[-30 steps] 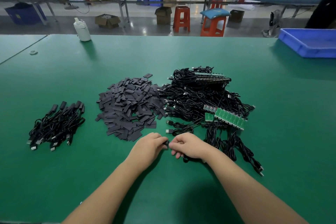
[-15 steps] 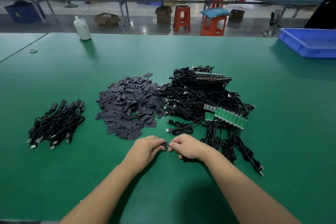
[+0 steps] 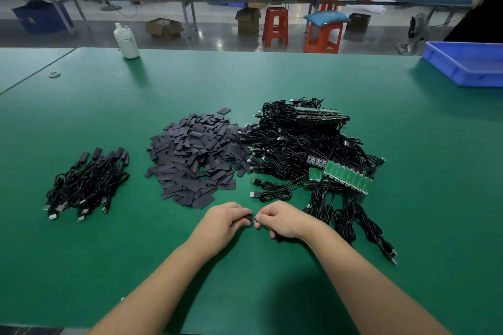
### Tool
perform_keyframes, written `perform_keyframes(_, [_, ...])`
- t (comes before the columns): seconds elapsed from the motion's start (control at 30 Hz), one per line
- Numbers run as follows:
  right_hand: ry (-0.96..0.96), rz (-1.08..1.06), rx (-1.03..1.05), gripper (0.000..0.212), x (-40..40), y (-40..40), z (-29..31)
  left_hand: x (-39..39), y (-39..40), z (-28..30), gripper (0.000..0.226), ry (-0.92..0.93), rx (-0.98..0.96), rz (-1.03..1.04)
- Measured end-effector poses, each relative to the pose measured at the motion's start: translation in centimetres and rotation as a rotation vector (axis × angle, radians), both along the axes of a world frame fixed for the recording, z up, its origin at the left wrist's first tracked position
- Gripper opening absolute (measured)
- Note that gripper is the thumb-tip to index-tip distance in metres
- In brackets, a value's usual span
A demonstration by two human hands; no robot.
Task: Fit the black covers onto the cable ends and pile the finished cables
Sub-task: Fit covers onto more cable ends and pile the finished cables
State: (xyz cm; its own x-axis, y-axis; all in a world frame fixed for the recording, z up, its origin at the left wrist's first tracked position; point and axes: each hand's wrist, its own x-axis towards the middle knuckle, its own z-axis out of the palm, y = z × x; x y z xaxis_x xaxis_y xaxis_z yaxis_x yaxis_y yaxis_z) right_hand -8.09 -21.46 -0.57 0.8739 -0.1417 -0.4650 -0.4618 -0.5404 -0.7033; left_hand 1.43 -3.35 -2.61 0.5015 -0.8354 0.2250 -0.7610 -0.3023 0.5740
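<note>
My left hand (image 3: 223, 219) and my right hand (image 3: 283, 219) meet near the front middle of the green table (image 3: 272, 84). Between their fingertips the left pinches a black cover (image 3: 248, 218), and the right pinches a cable end (image 3: 255, 219) with a small green board; the cable itself is mostly hidden under my right hand. Behind them lies a heap of loose black covers (image 3: 196, 155). To its right is a tangle of black cables with green boards (image 3: 313, 149). A pile of finished cables (image 3: 87, 185) lies at the left.
A white bottle (image 3: 126, 42) stands at the table's far edge. A blue tray (image 3: 468, 62) sits at the far right. A small ring-shaped object (image 3: 54, 74) lies far left. Orange stools (image 3: 324, 32) and cardboard boxes stand on the floor beyond the table.
Both hands stay pressed together at the same spot; the fingers have shifted only slightly around the cover and cable end. The piles have not moved.
</note>
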Motion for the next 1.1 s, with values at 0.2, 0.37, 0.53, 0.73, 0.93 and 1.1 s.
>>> perform_keyframes(0.2, [0.001,0.011,0.001,0.030,-0.02,-0.19,-0.11,-0.20,-0.40,-0.01,0.018,-0.035,0.007,-0.015])
perform_keyframes(0.37, [-0.007,-0.004,0.016,0.030,-0.06,-0.29,-0.35,-0.46,-0.52,-0.14,0.017,-0.011,-0.004,0.017])
perform_keyframes(0.53, [-0.013,-0.031,0.041,0.030,0.08,-0.41,-0.25,-0.26,-0.36,0.18,0.016,0.032,-0.035,0.066])
perform_keyframes(0.73, [0.007,-0.012,0.035,0.029,0.00,-0.59,-0.06,0.39,0.24,0.62,0.020,0.048,-0.016,0.092])
perform_keyframes(0.93, [0.004,-0.008,0.080,0.030,-0.04,-0.69,-0.04,0.17,0.47,0.52,0.018,0.195,-0.060,0.150])
perform_keyframes(1.1, [0.010,0.004,0.073,0.030,0.01,-0.74,0.00,0.13,0.35,0.37,0.018,0.246,-0.039,0.167])
